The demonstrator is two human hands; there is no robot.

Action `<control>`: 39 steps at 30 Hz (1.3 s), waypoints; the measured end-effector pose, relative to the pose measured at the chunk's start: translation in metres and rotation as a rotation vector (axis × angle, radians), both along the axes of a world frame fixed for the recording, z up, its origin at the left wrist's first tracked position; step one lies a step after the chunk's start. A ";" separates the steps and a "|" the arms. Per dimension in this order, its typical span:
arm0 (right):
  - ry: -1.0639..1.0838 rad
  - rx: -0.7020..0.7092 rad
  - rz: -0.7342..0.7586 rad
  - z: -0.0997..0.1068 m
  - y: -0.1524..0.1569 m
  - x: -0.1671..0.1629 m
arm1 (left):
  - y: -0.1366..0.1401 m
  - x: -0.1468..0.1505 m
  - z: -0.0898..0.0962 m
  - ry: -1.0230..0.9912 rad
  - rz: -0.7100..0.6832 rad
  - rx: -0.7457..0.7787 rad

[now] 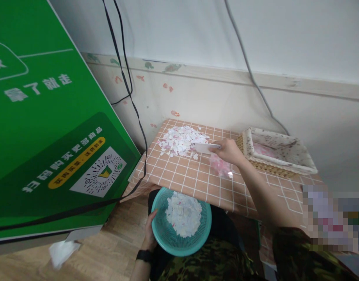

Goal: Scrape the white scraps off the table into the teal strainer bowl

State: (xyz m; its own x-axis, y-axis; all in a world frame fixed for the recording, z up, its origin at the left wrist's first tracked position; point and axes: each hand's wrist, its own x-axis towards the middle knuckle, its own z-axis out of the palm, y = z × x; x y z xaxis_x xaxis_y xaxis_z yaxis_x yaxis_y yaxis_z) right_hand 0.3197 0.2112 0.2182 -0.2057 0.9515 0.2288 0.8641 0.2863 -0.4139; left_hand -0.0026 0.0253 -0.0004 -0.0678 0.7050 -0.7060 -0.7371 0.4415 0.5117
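Observation:
My left hand (pixel 150 230) grips the left rim of a round teal plastic colander (pixel 162 244) over my lap. White paper scraps (pixel 183 214) lie in its middle. Over the table, my right hand (pixel 228 151) is closed around a flat white scraper-like piece (pixel 205 147); its exact kind is unclear. The far end of that piece touches the right edge of a heap of white and pinkish paper scraps (pixel 181 139). Just below my right hand lies a clear plastic bag with pink contents (pixel 221 166).
A cloth-lined wicker basket (pixel 273 168) stands at the table's right, with something pink inside. The checked tablecloth (pixel 182 175) covers the table against the wall. At left stands a large green cabinet (pixel 59 128), with a black cable (pixel 140 121) hanging before it.

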 end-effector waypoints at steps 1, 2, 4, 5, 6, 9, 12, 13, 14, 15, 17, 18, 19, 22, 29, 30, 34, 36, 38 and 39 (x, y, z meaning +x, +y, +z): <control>0.003 -0.010 -0.017 -0.002 -0.003 0.001 | 0.000 0.000 0.000 -0.003 -0.002 -0.001; 0.017 -0.025 -0.022 -0.004 -0.006 0.002 | 0.000 0.000 0.000 0.000 -0.003 -0.004; 0.071 -0.046 0.000 -0.007 -0.012 0.001 | 0.000 0.000 0.000 0.017 0.004 -0.015; 0.099 -0.050 0.022 -0.009 -0.015 0.001 | 0.000 0.000 0.000 0.027 0.009 -0.022; 0.123 -0.049 0.040 -0.010 -0.017 0.001 | 0.000 0.000 0.000 0.034 0.009 -0.026; 0.147 -0.029 0.011 -0.013 -0.022 0.001 | 0.000 0.000 0.002 0.044 -0.012 -0.020; 0.143 -0.062 -0.006 -0.013 -0.024 0.000 | 0.000 0.000 0.004 0.046 -0.024 -0.004; 0.150 -0.088 0.020 -0.013 -0.026 -0.001 | 0.000 0.000 0.005 0.049 -0.023 -0.004; 0.160 -0.111 0.042 -0.012 -0.027 -0.002 | 0.000 0.000 0.005 0.052 -0.024 -0.002; 0.168 -0.121 0.047 -0.010 -0.029 -0.002 | 0.000 0.001 0.005 0.059 -0.020 -0.004; 0.148 -0.102 0.002 -0.007 -0.033 -0.002 | 0.001 0.001 0.005 0.088 0.008 -0.018; 0.124 -0.080 -0.033 -0.005 -0.035 -0.002 | 0.001 0.002 0.004 0.104 0.027 -0.022; 0.099 -0.064 -0.057 -0.003 -0.038 -0.002 | 0.001 0.002 0.003 0.115 0.042 -0.019; 0.056 -0.060 -0.040 -0.001 -0.043 -0.004 | 0.001 0.001 0.001 0.106 0.050 0.006; 0.058 -0.110 0.009 -0.002 -0.044 -0.008 | 0.002 0.003 0.007 0.071 0.038 -0.031; 0.055 -0.101 -0.001 -0.002 -0.044 -0.008 | 0.002 0.004 0.009 0.055 0.038 -0.041; 0.081 -0.109 0.032 -0.003 -0.049 -0.005 | 0.001 0.004 0.012 -0.012 -0.011 -0.039; 0.107 -0.131 0.035 -0.005 -0.050 -0.005 | 0.001 0.003 0.011 0.001 -0.003 -0.012; 0.105 -0.132 -0.001 -0.007 -0.049 -0.006 | 0.001 0.003 0.010 0.014 0.005 0.005; 0.101 -0.129 -0.020 -0.009 -0.048 -0.007 | 0.001 0.003 0.010 0.012 -0.001 0.008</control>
State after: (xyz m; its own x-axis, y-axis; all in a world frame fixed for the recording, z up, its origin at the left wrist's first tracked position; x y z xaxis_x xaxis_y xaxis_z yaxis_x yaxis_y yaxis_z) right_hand 0.3127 0.1629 0.2092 -0.1690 0.9779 0.1232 0.8213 0.2089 -0.5309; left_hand 0.0004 0.0263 0.0096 -0.0756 0.7110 -0.6991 -0.7308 0.4375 0.5240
